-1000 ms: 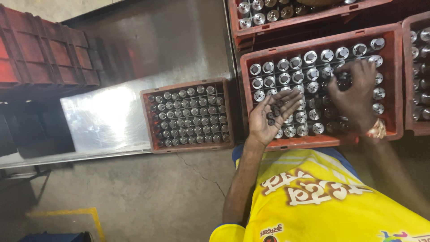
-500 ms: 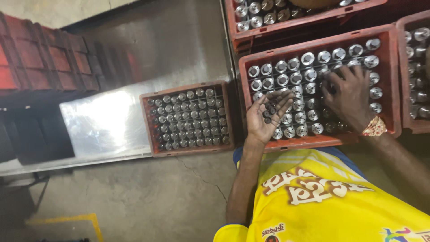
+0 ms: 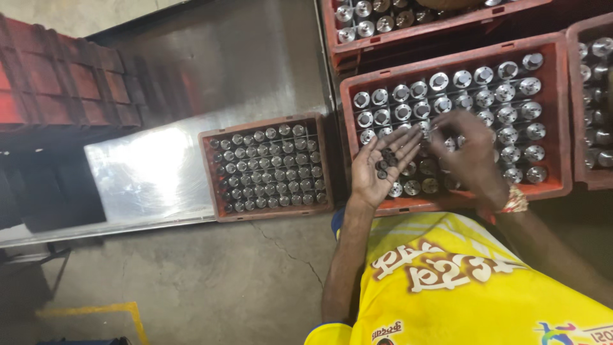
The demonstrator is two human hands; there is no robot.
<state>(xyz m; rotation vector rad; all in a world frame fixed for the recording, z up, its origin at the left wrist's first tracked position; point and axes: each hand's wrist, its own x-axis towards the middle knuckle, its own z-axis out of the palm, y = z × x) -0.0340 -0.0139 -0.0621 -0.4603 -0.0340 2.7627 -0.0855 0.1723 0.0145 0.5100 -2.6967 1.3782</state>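
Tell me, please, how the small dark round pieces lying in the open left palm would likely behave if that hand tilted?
The small dark pieces lie loose on the flat left hand, so they would probably slide or roll off. They look like metal, so likely stiff and heavy for their size. Falling, they might drop among the metal cylinders in the red crate.

The scene is dimly lit from above. Strong glare is thrown off the metal sheet (image 3: 150, 169). Corners are darkened, and slight blur is seen.
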